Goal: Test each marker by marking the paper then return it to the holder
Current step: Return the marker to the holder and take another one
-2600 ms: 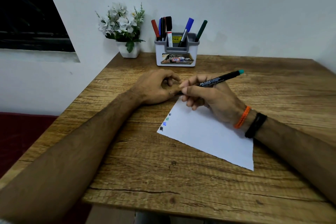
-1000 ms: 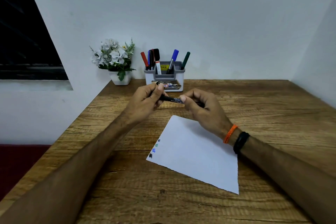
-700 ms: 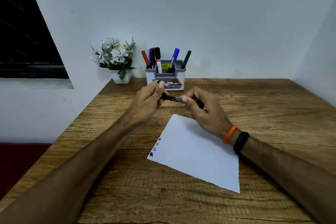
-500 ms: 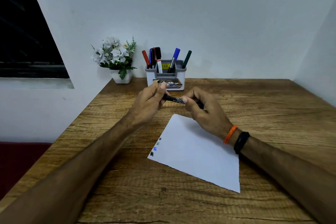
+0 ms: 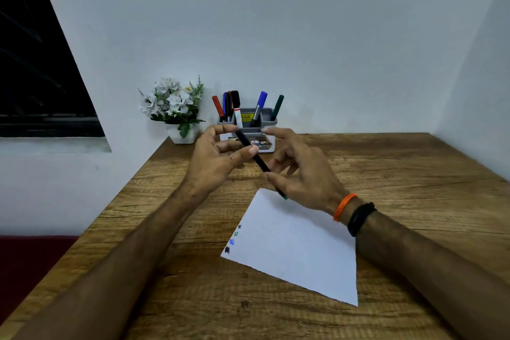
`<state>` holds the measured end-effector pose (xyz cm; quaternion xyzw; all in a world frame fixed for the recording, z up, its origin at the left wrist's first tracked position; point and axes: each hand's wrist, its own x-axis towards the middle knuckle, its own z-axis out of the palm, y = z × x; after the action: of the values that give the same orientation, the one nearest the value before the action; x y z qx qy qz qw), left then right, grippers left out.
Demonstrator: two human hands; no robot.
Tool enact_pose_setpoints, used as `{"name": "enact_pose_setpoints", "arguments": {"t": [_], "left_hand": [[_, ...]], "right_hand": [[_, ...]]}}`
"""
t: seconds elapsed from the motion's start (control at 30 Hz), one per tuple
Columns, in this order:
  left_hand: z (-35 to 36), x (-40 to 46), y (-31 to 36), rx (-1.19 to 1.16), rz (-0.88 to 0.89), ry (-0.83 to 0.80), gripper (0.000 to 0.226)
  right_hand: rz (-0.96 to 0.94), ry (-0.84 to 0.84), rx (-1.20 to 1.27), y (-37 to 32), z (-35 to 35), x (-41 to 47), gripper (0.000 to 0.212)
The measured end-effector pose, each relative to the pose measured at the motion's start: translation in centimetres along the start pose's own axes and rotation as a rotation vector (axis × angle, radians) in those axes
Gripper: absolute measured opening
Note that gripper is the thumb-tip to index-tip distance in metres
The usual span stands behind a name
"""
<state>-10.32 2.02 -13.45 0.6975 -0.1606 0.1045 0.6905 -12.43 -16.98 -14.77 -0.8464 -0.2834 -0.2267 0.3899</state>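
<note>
A black marker (image 5: 259, 161) with a green end slants in the air above the far edge of the white paper (image 5: 298, 251). My left hand (image 5: 212, 163) pinches its upper part between thumb and fingers. My right hand (image 5: 306, 174) has its fingers spread and index straight; its thumb lies across the marker's lower part, whose green tip pokes out below. Behind my hands stands the grey-and-white holder (image 5: 266, 119) with red, black, blue and green markers. Small ink marks (image 5: 233, 237) line the paper's left corner.
A white pot of artificial flowers (image 5: 176, 107) stands left of the holder against the wall. The wooden table (image 5: 400, 174) meets walls at the back and right. A dark window sits at far left.
The marker has swung from nearly level between both hands to a steep slant. My right hand's fingers have spread off it while my left hand keeps hold. The camera tilted up earlier.
</note>
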Motion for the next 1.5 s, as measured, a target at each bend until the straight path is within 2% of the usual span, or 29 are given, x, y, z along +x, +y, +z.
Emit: {"name": "enact_pose_setpoints", "arguments": {"t": [0.07, 0.13, 0.33, 0.47, 0.53, 0.67, 0.73, 0.9, 1.17, 1.33, 1.43, 1.5], "left_hand": [[0.5, -0.1, 0.2, -0.008, 0.017, 0.024, 0.07], [0.9, -0.3, 0.5, 0.011, 0.049, 0.033, 0.07], [1.0, -0.2, 0.4, 0.053, 0.094, 0.028, 0.079], [0.4, 0.2, -0.4, 0.092, 0.047, 0.008, 0.073], [-0.4, 0.3, -1.3, 0.273, 0.035, -0.013, 0.071], [-1.6, 0.6, -3.7, 0.896, 0.02, -0.092, 0.062], [-1.8, 1.0, -4.9, 1.051, 0.018, -0.149, 0.065], [-2.0, 1.8, -6.7, 1.174, -0.019, -0.223, 0.074], [-2.0, 1.9, -7.1, 1.191, 0.01, -0.2, 0.072], [-2.0, 2.0, -7.2, 1.188, -0.001, -0.197, 0.073], [-2.0, 1.9, -7.2, 1.191, -0.003, -0.2, 0.073], [-2.0, 1.9, -7.2, 1.194, -0.005, -0.202, 0.073]], "right_hand": [[-0.074, -0.014, -0.124, -0.4, -0.1, 0.3, 0.088], [-0.113, -0.023, -0.174, -0.8, -0.2, 0.5, 0.093], [-0.136, -0.041, -0.197, -1.1, -0.3, 0.5, 0.091], [-0.098, -0.022, -0.153, -0.9, -0.5, 0.8, 0.091], [-0.067, 0.01, -0.134, -0.6, -0.9, 1.1, 0.092], [0.027, 0.078, -0.122, 0.5, -2.0, 2.9, 0.091], [0.061, 0.117, -0.142, 1.2, -2.5, 4.4, 0.09], [0.09, 0.223, -0.182, 2.8, -3.0, 8.4, 0.09], [0.061, 0.325, -0.208, 4.7, -2.2, 13.6, 0.085], [0.072, 0.286, -0.274, 5.4, -1.5, 14.5, 0.073], [0.112, 0.216, -0.341, 6.0, -1.3, 14.1, 0.043], [0.126, 0.177, -0.411, 6.3, -1.4, 13.7, 0.032]]}}
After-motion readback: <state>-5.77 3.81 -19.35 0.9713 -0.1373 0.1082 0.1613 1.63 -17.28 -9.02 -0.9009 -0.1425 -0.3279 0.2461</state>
